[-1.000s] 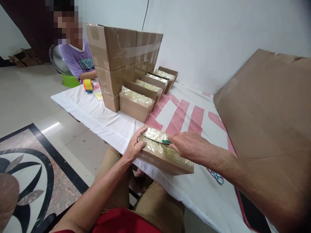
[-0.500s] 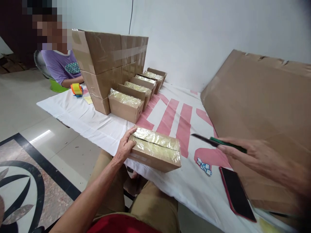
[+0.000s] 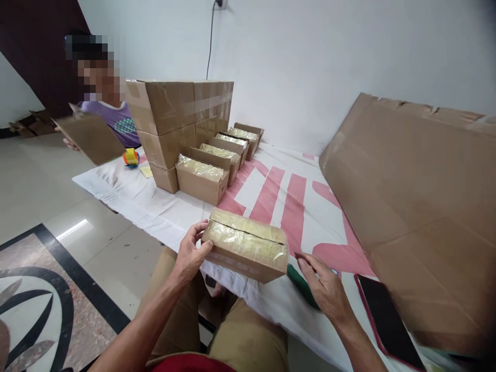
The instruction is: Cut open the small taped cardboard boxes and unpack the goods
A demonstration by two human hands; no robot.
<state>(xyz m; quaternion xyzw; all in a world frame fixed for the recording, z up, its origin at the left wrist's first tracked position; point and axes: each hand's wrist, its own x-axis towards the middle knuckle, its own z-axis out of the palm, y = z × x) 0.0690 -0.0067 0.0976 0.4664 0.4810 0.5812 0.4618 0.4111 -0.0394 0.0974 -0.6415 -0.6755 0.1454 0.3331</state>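
One carton point(image 3: 245, 249): left fingers point(image 3: 197, 230) gripping, right fingers point(image 3: 309, 273) apart.

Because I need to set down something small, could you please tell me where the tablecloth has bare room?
The widest bare cloth lies between the open boxes and the large cardboard piece. A narrower patch lies between the stacked cartons and the cloth's near-left edge. It is crowded around the right hand: taped box, green tool, phone.
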